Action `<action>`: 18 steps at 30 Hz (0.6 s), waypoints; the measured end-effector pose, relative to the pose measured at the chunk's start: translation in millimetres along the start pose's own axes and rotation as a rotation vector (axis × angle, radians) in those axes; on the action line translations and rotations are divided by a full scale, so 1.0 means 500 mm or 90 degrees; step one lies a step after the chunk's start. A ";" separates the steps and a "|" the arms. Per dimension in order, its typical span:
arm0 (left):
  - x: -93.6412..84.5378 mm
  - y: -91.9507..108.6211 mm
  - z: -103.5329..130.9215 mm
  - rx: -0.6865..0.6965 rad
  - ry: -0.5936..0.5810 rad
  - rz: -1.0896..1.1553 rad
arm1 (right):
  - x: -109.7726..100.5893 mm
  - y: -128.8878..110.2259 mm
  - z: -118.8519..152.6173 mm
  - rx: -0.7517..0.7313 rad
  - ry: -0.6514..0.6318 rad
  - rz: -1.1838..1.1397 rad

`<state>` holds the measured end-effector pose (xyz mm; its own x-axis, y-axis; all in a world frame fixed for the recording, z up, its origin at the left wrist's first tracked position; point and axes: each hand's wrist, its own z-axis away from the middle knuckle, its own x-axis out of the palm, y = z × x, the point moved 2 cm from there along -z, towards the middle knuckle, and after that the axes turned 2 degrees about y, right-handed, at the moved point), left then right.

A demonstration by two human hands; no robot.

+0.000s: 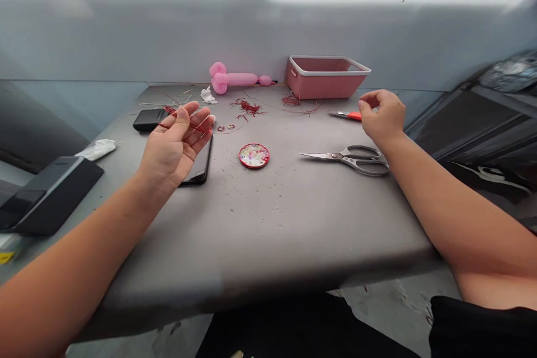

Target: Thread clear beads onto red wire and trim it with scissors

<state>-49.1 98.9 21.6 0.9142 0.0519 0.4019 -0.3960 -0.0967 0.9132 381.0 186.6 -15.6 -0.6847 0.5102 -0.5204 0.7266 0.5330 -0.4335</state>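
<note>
left hand (174,137): raised on the left above the table, turned palm up, partly open, with fingers slightly bent and a thumb folded in to pin red cord
red cord (171,110): caught under the left thumb, running across the fingers, with thin strands sticking out past the hand
right hand (382,117): poised on the right, half curled, with thumb and forefinger brought close together; too small to make out whether pinching anything thin
orange-handled tool (354,116): lying at the right fingertips, pointing left with a metal end; unclear whether touched
scissors (335,156): laid flat nearer than the tool, with blades to the left and grey handles beside the right forearm
phone (200,168): dark, lying partly hidden below the left hand
black box (146,119): set just left of the left hand
small rings (220,128): lying just right of the left fingertips
round dish (254,166): red-rimmed, sitting between both hands, filled with pale and pink beads (254,154)
cord pieces (248,107): heaped red beyond the dish
cord tangle (291,100): loose and red, at the foot of the basket
white tissue (208,95): crumpled, left of the cord pieces
pink balloon (241,79): twisted, lying along the far edge
basket (323,86): pink, white-rimmed, standing far right of the balloon
table (310,224): grey, speckled with bits nearer than the dish
</note>
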 end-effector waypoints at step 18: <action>0.066 -0.029 0.086 -0.119 -0.070 -0.021 | 0.094 -0.374 0.129 -0.231 -0.199 -0.109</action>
<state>-9.2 59.5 18.6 0.9265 -0.0581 0.3719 -0.3661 0.0900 0.9262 216.7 67.1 -6.4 -0.7021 0.1983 -0.6840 0.5012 0.8199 -0.2767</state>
